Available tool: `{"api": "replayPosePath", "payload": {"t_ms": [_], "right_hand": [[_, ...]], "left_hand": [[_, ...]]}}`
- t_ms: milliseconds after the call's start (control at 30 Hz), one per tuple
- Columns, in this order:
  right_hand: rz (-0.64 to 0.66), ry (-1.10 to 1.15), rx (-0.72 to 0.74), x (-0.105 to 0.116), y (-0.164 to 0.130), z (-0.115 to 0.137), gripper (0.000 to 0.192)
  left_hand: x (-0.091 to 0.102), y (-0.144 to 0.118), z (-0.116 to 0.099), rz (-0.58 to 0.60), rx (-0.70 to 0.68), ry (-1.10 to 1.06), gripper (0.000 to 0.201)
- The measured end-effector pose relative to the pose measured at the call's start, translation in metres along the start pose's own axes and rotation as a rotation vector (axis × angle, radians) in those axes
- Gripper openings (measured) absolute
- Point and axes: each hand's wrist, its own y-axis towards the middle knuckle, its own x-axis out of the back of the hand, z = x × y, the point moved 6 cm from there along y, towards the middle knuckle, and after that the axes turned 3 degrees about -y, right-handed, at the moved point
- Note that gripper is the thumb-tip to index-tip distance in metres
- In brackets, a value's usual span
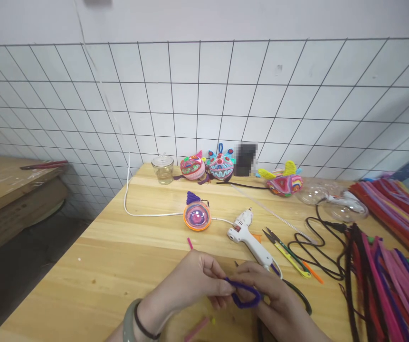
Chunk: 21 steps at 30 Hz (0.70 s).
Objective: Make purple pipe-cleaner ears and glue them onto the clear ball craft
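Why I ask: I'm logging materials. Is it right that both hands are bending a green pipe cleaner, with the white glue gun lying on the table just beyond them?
Not quite: the pipe cleaner is purple, not green, as the head view shows. Both hands, left and right, hold it, and the white glue gun lies on the table just beyond.

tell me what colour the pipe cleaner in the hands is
Purple: the pipe cleaner is bent into a loop between the left hand and right hand, in the head view.

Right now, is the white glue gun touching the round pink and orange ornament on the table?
Apart. The head view shows bare wood between the glue gun and the pink and orange ornament; only a white cord runs between them.
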Motion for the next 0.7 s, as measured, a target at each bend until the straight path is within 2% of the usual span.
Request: {"api": "replayPosePath", "payload": {"t_ms": [167, 333, 467, 700], "right_hand": [[0.026, 0.045, -0.013, -0.0019, -0.0004, -0.001, 0.021], [0.105, 0.107, -0.136, -0.0054, -0.001, -0.0057, 0.023], [0.168, 0.146, -0.231, -0.0073, -0.0005, -0.0092, 0.025], [0.174, 0.219, -0.25, -0.0086, 0.003, -0.0095, 0.033]], "left_hand": [[0.0015, 0.0005, 0.0018, -0.003, 0.004, 0.017, 0.027], [0.0026, 0.0026, 0.0033, -0.006, 0.005, 0.009, 0.025], [-0.0002, 0.004, 0.0032, 0.038, 0.019, -0.029, 0.024], [-0.0011, 0.0053, 0.0055, 0.082, 0.023, -0.074, 0.025]]}}
